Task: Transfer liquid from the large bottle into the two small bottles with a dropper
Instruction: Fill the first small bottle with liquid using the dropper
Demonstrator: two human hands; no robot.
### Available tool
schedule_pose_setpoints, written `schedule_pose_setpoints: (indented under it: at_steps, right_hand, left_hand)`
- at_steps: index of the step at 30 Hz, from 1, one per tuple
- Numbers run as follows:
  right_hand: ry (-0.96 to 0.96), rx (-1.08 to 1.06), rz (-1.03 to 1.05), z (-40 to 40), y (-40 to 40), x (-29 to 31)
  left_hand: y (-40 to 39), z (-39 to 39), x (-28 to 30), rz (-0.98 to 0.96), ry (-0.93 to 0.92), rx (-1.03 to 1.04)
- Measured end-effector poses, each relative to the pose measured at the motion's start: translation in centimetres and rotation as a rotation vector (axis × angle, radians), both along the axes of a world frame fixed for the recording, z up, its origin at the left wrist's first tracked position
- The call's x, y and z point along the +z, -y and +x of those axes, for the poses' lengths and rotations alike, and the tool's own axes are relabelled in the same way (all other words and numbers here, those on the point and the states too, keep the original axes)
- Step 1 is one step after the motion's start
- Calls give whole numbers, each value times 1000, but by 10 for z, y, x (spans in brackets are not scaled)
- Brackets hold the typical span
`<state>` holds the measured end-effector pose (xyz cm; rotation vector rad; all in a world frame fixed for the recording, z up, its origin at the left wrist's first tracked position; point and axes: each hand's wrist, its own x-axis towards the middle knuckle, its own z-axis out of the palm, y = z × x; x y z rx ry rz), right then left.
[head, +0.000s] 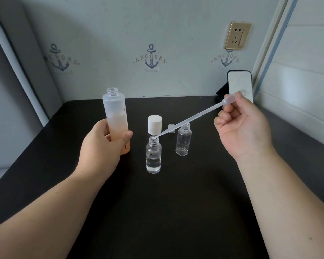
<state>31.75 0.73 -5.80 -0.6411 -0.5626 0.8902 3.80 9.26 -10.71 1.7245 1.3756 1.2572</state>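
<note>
The left hand (99, 146) grips the uncapped large bottle (116, 120) upright at left. The right hand (243, 126) pinches the dropper (187, 122), its tip seemingly at the nearer small bottle's (153, 156) mouth; the farther small bottle (183, 140) stands just right.

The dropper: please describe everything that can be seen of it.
The dropper is a long, thin pipette of clear, soft-looking plastic, in one piece, with a wider bulb at its upper end. The right hand pinches it at the bulb. It slants down to the left, and its narrow tip is at the open mouth of the nearer small bottle, which stands partly filled with clear liquid. Whether liquid is inside the stem cannot be told. Nothing else touches it.
</note>
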Motion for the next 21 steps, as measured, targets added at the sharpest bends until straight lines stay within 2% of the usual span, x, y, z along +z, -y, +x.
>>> schedule_pose_setpoints:
  at_steps: [7, 13, 15, 21]
  right_hand:
    - [15, 8, -2, 0, 0, -1]
    - [38, 17, 4, 0, 0, -2]
    - [39, 26, 5, -1, 0, -2]
    - [42, 44, 3, 0, 1, -2]
  left_hand:
    - [11, -5, 8, -15, 91, 9]
    - [28, -14, 17, 145, 120, 101]
    - [35, -14, 17, 167, 118, 37]
    - [41, -4, 12, 108, 33, -357]
